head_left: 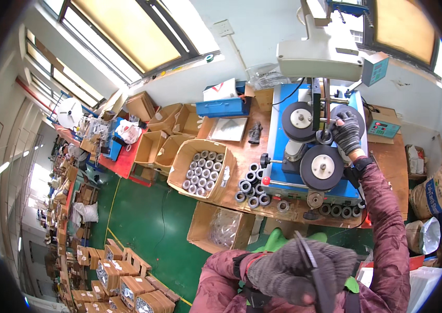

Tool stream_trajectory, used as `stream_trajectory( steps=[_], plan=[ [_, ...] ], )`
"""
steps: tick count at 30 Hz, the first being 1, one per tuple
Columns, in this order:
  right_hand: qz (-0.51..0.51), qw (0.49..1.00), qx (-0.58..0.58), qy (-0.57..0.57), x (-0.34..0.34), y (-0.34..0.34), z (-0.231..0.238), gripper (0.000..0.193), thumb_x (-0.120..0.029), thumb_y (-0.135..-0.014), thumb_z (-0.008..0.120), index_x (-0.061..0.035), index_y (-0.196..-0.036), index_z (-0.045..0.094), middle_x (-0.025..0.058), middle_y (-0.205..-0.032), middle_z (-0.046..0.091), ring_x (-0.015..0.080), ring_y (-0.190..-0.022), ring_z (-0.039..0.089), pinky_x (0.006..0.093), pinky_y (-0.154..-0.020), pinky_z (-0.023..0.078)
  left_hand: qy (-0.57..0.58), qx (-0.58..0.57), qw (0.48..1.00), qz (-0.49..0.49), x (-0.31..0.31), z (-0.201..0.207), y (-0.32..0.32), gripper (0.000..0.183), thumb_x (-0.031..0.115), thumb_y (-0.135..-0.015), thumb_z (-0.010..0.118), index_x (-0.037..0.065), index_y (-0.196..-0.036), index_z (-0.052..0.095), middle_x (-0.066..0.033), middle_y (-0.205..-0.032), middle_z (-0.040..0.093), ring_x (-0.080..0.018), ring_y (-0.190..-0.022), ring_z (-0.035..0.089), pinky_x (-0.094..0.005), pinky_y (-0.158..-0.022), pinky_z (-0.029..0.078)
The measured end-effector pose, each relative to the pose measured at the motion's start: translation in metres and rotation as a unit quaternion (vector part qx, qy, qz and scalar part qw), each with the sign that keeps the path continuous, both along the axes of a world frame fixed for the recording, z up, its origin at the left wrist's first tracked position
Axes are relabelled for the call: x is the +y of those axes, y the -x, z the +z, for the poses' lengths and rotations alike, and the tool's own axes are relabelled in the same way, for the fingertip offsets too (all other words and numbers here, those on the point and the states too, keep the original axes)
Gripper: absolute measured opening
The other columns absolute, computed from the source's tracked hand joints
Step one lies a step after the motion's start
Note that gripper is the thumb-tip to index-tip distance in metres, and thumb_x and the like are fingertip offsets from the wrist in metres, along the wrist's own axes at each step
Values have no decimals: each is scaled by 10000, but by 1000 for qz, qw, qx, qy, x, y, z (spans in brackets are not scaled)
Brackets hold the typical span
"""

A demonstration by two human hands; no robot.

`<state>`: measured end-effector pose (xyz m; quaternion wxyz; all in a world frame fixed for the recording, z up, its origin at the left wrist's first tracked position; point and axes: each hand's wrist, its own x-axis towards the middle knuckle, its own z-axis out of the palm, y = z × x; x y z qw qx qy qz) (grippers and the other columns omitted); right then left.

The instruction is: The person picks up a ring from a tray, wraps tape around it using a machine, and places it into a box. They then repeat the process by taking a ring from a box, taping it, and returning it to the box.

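Filling the lower left of the frame, a green floor (142, 219) spreads out with stacks of cardboard boxes (121, 281) along its edge. Right of centre stands a wooden workbench (242, 156), and on it a blue machine (283, 156) with three dark wheels, topped by a pale grey housing (320, 57) in the upper right. Left of the machine sits an open carton (179, 167) packed with upright metal rolls (203, 169). Between carton and machine a cluster of loose rings (249, 188) lies on the bench, and a further row of rings (341, 211) sits along the bench's near edge, lower right of the machine. A blue toolbox (223, 107) rests at the back of the bench, above centre.

The person wears a maroon patterned jacket and grey knit gloves. The right hand (347, 131) reaches up to the machine in the right part of the frame, its fingers curled onto a small ring (325, 137) set between the upper wheels. The left hand (294, 271), close to the camera at the bottom centre, is closed around a thin dark tool (315, 268) whose pointed end sticks upward; what kind of tool it is cannot be made out.
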<state>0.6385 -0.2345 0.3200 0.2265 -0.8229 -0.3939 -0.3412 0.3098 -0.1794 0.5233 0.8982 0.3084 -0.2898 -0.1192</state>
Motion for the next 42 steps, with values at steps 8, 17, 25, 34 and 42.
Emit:
stream_trajectory(
  steps=[8,17,25,34,42],
  plan=[
    [18,1000,-7,-25,-8,-1,1,125,-170,-665,602,-71,-734,569,123,-806,582,332,-820,527,431,-739,402,-18,-41,998,46,-10,-15,-5,272,272,-772,631,5,-801,587,-52,-786,503,-200,-726,490,-347,-652,372],
    [-12,1000,14,2,-9,-8,-8,183,-197,-640,640,-83,-774,591,133,-861,584,341,-860,523,440,-783,392,-10,-57,997,43,-17,-24,-7,272,271,-772,632,4,-791,585,-53,-785,501,-196,-724,488,-343,-650,372],
    [17,999,3,-27,-7,-2,2,152,-143,-631,612,-69,-755,564,135,-816,572,346,-811,519,439,-719,407,-9,-67,996,51,-33,-39,-9,271,270,-771,632,3,-783,583,-53,-785,500,-192,-724,486,-339,-648,372],
    [23,1000,5,-12,-16,-6,0,167,-122,-594,603,-54,-735,545,148,-804,558,352,-817,514,437,-749,397,107,165,977,-87,-49,-7,9,199,199,-809,607,10,-831,550,-23,-788,486,-95,-747,456,-234,-635,366],
    [51,998,-2,-33,-7,-5,-6,148,-126,-606,614,-62,-731,565,168,-826,556,361,-830,518,436,-745,410,24,41,979,-198,-45,-17,-18,202,204,-823,592,11,-843,535,-8,-829,475,-86,-763,449,-242,-638,372]
  ],
)
